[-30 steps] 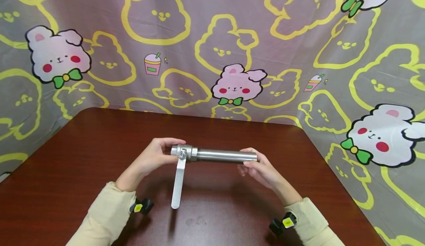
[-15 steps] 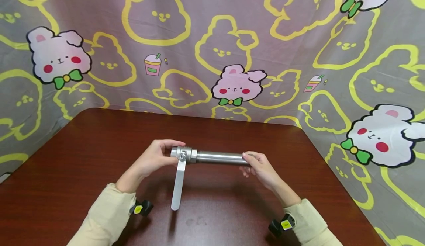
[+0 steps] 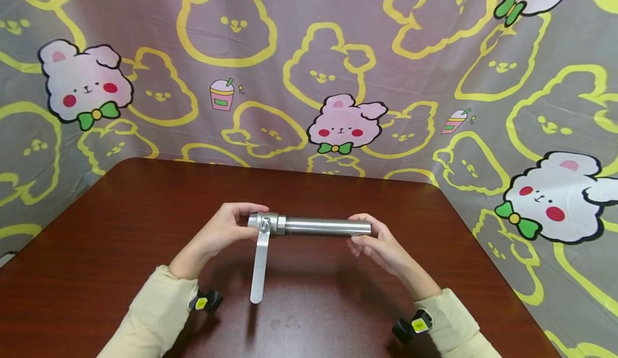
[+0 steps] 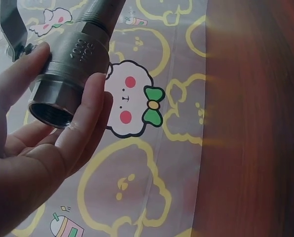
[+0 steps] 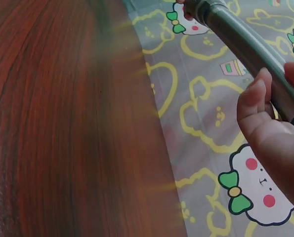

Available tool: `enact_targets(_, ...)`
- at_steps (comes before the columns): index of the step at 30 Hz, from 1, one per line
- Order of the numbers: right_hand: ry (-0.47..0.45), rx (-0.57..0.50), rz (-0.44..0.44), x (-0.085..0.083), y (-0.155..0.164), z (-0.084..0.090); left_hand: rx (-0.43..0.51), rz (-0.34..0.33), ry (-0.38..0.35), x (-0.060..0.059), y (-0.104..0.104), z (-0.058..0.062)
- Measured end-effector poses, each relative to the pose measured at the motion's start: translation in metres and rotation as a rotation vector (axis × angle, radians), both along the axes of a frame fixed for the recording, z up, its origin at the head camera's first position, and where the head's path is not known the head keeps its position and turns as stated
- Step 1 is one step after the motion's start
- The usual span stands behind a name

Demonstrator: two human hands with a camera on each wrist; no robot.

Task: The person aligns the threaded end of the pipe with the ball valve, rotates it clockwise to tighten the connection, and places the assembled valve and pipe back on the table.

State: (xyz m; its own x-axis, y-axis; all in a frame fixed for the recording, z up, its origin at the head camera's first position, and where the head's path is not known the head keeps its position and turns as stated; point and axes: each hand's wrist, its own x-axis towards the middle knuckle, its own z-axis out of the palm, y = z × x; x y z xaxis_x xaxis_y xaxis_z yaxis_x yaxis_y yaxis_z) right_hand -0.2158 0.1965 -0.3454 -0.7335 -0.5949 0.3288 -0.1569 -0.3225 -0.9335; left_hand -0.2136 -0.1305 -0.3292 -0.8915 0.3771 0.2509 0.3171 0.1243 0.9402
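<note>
Gripping threaded steel valve [image 3: 266, 223], smooth pipe [image 3: 328, 226]

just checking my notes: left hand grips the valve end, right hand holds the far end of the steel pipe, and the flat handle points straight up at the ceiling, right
Not quite. The flat handle hangs down toward the table, not up; the head view shows it. The rest stands: the left hand grips the valve end and the right hand holds the far end of the steel pipe.

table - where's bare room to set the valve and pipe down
The table shows bare wood along the far edge by the bunny cloth, and on both outer flanks beyond the sleeves. The middle is crowded: the left hand and right hand hold the valve and pipe there, with the handle hanging down.
</note>
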Motion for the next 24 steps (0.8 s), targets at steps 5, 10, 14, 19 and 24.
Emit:
enact_targets(5,0.023,0.078,-0.023,-0.0003,0.0038,0.0006,-0.003,0.000,-0.001,0.0005,-0.0005,0.0003)
enact_targets(10,0.046,0.134,-0.055,-0.0012,0.0066,-0.0001,-0.002,-0.002,-0.009,0.0010,-0.0007,-0.0005)
enact_targets(14,0.051,0.148,-0.109,-0.0026,0.0061,-0.0027,-0.003,-0.002,-0.004,0.0005,0.0003,-0.0015)
enact_targets(19,0.092,0.212,-0.273,-0.0028,0.0055,-0.0038,-0.001,-0.005,-0.010,0.0004,0.0021,-0.0027)
enact_targets(24,0.106,0.242,-0.391,-0.0020,0.0035,-0.0007,0.002,-0.006,-0.008,-0.0004,0.0029,-0.0035)
